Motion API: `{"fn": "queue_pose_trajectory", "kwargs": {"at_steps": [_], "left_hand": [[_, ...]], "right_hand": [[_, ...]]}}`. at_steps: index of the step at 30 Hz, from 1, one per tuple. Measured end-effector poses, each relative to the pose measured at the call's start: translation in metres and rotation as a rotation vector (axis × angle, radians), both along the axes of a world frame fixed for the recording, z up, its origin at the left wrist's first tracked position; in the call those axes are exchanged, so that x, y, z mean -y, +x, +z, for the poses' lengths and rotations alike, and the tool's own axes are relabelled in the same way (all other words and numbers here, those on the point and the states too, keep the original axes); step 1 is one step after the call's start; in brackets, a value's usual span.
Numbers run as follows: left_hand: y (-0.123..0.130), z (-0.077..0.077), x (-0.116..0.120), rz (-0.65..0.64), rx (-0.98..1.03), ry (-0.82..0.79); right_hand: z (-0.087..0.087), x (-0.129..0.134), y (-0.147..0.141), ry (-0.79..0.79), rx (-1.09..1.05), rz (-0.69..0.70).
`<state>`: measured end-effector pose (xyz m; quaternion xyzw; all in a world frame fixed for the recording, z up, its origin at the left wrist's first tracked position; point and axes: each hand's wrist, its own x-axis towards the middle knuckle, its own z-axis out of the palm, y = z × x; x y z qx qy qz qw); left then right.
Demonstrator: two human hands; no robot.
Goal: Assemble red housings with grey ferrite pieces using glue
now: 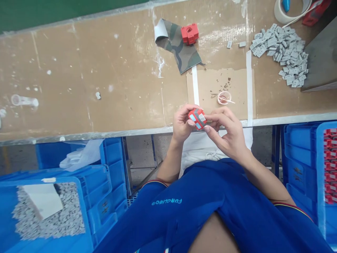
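My left hand (pixel 183 123) is closed round a small red and grey part (pixel 197 118) with light blue and pale patches, held over the table's front edge. The fingertips of my right hand (pixel 226 131) press on the right side of the same part. Beyond my hands a small cup (pixel 224 98) with a thin stick across it stands on a cardboard sheet (pixel 210 80). Further back, a red block (pixel 190 34) lies on a camouflage-patterned cloth (pixel 184 52). Many small grey pieces (pixel 284 52) are heaped at the right.
A tape roll (pixel 278 12) and a grey metal box (pixel 322 56) are at the back right. Blue crates stand below the table: one with grey pieces (pixel 65 211) at left, one with red parts (pixel 330 165) at right. A clear tube (pixel 25 101) lies far left.
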<state>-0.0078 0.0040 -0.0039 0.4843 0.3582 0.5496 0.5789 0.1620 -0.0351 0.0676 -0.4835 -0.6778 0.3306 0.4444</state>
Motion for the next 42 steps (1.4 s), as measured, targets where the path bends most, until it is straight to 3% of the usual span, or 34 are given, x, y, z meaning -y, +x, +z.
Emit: {"fn": "queue_pose_trajectory", "kwargs": {"at_steps": [4,9,14,22,24,26,28,29,30,32,33,35,37,39,42], "left_hand": [[0.000,0.000,-0.002,-0.024,-0.020,0.045],[0.001,0.006,-0.003,-0.083,-0.009,0.124],[0.000,0.008,-0.001,-0.146,0.021,0.041],[-0.009,0.005,0.007,-0.206,-0.106,0.058],[-0.010,0.009,0.010,-0.263,-0.128,0.043],[-0.015,0.017,0.005,-0.403,-0.129,0.042],[-0.022,0.029,-0.015,-0.512,-0.174,0.096],[-0.026,0.035,-0.033,-0.492,-0.236,0.149],[-0.029,0.041,-0.056,-0.423,-0.335,0.218],[-0.032,0.050,-0.113,-0.140,-0.547,0.368],[-0.030,0.051,-0.144,-0.060,-0.633,0.438],[-0.018,0.050,-0.200,-0.006,-0.800,0.508],[-0.002,0.050,-0.238,-0.035,-1.024,0.423],[0.011,0.057,-0.253,-0.107,-1.235,0.350],[0.013,0.081,-0.241,-0.138,-1.429,0.344]], "right_hand": [[0.004,-0.004,0.006,-0.046,0.032,-0.015],[0.005,-0.005,0.009,0.036,0.137,-0.040],[0.001,-0.002,0.011,0.081,0.319,-0.059],[-0.013,-0.002,0.016,0.182,0.316,0.029],[-0.010,0.001,0.019,0.202,0.317,0.048],[-0.002,0.008,0.026,0.203,0.337,0.044],[0.009,0.021,0.038,0.186,0.341,0.012],[0.014,0.029,0.047,0.173,0.335,-0.016],[0.020,0.038,0.057,0.160,0.328,-0.052],[0.028,0.059,0.083,0.130,0.329,-0.151],[0.030,0.069,0.098,0.117,0.352,-0.214],[0.033,0.088,0.135,0.106,0.445,-0.356],[0.034,0.099,0.179,0.104,0.572,-0.486],[0.035,0.100,0.229,0.067,0.705,-0.605],[0.036,0.079,0.301,-0.175,0.936,-0.816]]}}
